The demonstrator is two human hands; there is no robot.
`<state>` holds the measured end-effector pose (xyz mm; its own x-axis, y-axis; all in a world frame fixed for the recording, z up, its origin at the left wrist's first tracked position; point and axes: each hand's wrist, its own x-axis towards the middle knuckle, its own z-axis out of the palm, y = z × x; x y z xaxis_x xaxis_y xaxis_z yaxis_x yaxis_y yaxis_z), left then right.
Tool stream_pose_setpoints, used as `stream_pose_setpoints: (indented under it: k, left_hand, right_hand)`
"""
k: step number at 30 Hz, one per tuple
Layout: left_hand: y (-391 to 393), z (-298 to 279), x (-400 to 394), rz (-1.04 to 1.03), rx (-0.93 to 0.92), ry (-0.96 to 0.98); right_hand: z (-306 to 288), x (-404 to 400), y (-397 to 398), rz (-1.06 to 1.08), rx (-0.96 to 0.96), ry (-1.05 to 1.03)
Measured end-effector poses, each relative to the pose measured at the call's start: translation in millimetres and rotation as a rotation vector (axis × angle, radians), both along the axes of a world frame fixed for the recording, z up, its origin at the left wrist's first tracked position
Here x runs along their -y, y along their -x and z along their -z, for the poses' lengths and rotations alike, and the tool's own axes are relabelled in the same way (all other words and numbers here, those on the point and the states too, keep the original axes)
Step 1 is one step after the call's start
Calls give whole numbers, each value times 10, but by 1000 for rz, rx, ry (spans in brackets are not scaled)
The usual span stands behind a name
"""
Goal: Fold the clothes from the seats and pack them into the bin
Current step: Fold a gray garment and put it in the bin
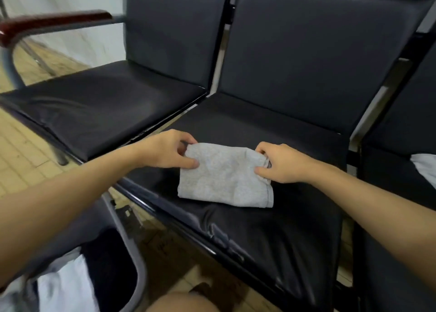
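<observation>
A grey garment, folded into a small rectangle, lies on the middle black seat. My left hand pinches its upper left corner between thumb and fingers. My right hand grips its upper right corner, where the cloth bunches under the fingers. The bin stands on the floor at the lower left, with a grey rim, holding dark and white clothes; my left forearm hides part of it.
A bare black seat with a wooden armrest stands to the left. On the right seat lies a white garment, cut off by the frame edge. Tiled floor shows below, and my knee at the bottom.
</observation>
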<state>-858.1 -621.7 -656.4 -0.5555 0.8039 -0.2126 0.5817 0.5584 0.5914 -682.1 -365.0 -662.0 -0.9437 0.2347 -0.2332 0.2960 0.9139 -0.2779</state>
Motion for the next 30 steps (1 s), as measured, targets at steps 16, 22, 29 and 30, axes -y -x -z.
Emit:
stream_pose_setpoints:
  k: [16,22,29,30]
  left_hand:
    - [-29,-238,3442,-263,-167,205]
    - [-42,49,4221,-307,-29,355]
    - [159,682,3961,-204,-19,405]
    - [147,828,3831,-179,-28,419]
  right_hand:
    - [124,2834,633,-693,-131,310]
    - [554,3655,768,-965,102,278]
    - [1049,3933,695,-933,476,353]
    - [1082,3902,679,-955,566,275]
